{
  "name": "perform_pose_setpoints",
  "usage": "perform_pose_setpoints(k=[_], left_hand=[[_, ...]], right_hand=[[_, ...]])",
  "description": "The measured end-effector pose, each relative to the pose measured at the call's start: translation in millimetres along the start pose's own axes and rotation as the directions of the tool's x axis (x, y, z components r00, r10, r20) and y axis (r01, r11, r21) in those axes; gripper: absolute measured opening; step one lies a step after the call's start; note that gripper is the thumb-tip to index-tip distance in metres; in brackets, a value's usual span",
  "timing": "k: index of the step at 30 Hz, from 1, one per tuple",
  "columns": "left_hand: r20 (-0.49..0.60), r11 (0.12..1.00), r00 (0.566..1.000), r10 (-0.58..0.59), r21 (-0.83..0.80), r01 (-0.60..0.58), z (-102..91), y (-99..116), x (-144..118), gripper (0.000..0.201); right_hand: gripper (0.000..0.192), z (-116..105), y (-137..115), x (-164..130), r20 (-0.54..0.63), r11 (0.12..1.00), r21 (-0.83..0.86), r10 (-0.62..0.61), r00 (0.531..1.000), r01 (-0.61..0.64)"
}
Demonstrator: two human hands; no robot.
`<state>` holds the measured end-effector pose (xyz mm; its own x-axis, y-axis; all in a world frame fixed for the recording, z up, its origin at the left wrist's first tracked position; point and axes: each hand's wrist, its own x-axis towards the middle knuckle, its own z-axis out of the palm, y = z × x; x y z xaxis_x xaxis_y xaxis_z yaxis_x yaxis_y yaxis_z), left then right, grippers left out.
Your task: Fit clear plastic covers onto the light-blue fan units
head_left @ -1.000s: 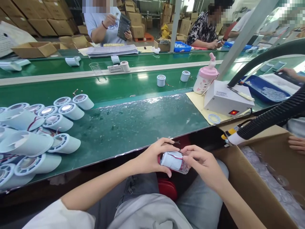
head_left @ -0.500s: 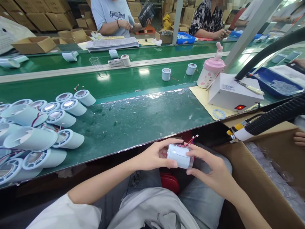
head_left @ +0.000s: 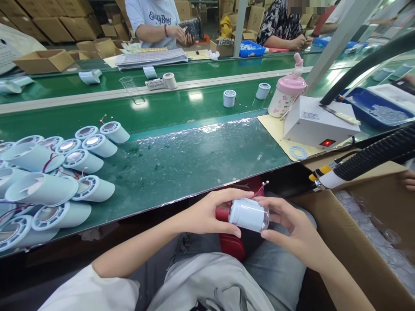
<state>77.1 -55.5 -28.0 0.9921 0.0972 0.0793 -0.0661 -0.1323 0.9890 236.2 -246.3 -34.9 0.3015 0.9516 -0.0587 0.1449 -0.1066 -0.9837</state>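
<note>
Over my lap, a light-blue cylindrical housing lies on its side between my two hands. A clear plastic sleeve shows around it, sticking out past its right end. Thin wires with small white connectors rise behind it. My left hand grips the left end, thumb low in front and fingers over the back. At the other end, my right hand holds the sleeve between thumb and fingers. Similar light-blue housings, several with wires, are piled on the green bench to the left.
A grey box with a lit red switch, a pink-lidded cup and a pale-blue ring stand right. Below are a black hose and a carton of clear sleeves. Two housings sit on the conveyor. Co-workers are opposite.
The housing has turned in my hands and shifted slightly right; its front is now smooth. My right fingers have moved toward its right end. The two housings on the conveyor have moved slightly right.
</note>
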Motion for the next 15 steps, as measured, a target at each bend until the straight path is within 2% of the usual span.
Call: perform_pose_setpoints(k=[7, 15], left_hand=[[0.009, 0.996, 1.000, 0.008, 0.087, -0.008, 2.0, 3.5, -1.0, 0.077], [0.009, 0.996, 1.000, 0.015, 0.083, -0.015, 2.5, 2.9, -2.2, 0.075]], right_hand=[[0.039, -0.3, -0.4, 1.5, 0.057, 0.982, 0.166, 0.077, 0.995, -0.085], [0.032, 2.4, 1.7, 4.4, 0.080, 0.901, 0.382, 0.189, 0.979, -0.205]])
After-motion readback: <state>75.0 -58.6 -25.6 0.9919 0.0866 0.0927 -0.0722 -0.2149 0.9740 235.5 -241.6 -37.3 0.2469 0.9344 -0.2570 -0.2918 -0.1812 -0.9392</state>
